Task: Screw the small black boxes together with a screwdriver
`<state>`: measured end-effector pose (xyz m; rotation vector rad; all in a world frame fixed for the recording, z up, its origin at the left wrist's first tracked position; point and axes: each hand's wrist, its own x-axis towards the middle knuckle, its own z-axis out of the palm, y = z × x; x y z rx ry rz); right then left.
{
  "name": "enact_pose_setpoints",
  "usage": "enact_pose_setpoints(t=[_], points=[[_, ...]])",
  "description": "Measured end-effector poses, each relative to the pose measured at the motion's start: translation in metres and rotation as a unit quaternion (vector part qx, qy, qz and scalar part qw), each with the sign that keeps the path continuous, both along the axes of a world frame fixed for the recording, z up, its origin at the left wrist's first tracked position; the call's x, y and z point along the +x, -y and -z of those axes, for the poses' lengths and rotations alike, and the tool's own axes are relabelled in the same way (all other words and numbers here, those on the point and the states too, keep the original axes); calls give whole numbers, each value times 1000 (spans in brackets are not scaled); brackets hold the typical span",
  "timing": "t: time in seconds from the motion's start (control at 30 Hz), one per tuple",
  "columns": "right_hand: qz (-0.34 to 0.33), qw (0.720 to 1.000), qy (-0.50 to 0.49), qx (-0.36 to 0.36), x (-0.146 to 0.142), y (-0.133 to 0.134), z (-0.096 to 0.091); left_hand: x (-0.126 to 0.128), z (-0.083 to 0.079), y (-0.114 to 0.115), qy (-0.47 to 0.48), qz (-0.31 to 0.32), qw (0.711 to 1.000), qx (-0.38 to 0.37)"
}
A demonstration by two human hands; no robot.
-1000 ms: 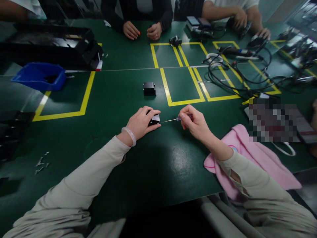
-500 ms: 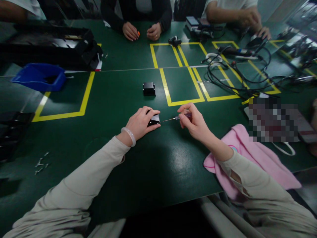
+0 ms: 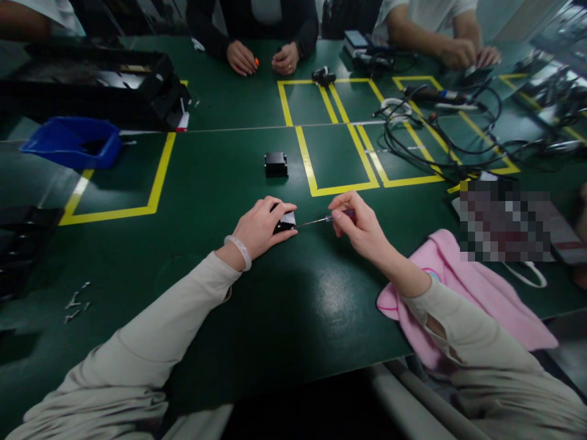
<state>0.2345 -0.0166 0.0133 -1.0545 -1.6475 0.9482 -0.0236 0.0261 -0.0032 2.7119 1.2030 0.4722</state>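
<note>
My left hand [image 3: 262, 227] is closed around a small black box-shaped part [image 3: 284, 226] with a pale top face, pressing it against the green table. Much of that part is hidden by my fingers. In my right hand [image 3: 360, 223] is a screwdriver [image 3: 328, 218], its dark translucent handle between thumb and fingers. The thin metal shaft points left, and its tip meets the right front corner of the black part. Beyond my hands, a similar black box-shaped part [image 3: 276, 164] rests on the table.
Screws [image 3: 76, 304] lie at the left, below a blue scoop-shaped bin [image 3: 76, 143] and a long black tray [image 3: 151, 79]. Black cables [image 3: 440, 140] tangle at the right. A pink cloth [image 3: 468, 293] lies under my right forearm. Co-workers' hands [image 3: 243, 58] rest across the table.
My hands, the black part and the screwdriver look almost unmoved. At the far right, a co-worker's raised hand has come down beside the other one.
</note>
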Motion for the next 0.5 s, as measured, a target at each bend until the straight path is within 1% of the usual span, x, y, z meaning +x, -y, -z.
enact_pose_setpoints(t=[0.1,0.23,0.5], points=[[-3,1000,14,-6,0,0,1,0,0,0,1,-2,1000,-2],[-5,1000,7,9,1,1,2,1,0,0,2,-4,1000,-6],[-10,1000,28,2,1,1,-2,1,-1,0,0,-5,1000,-6]])
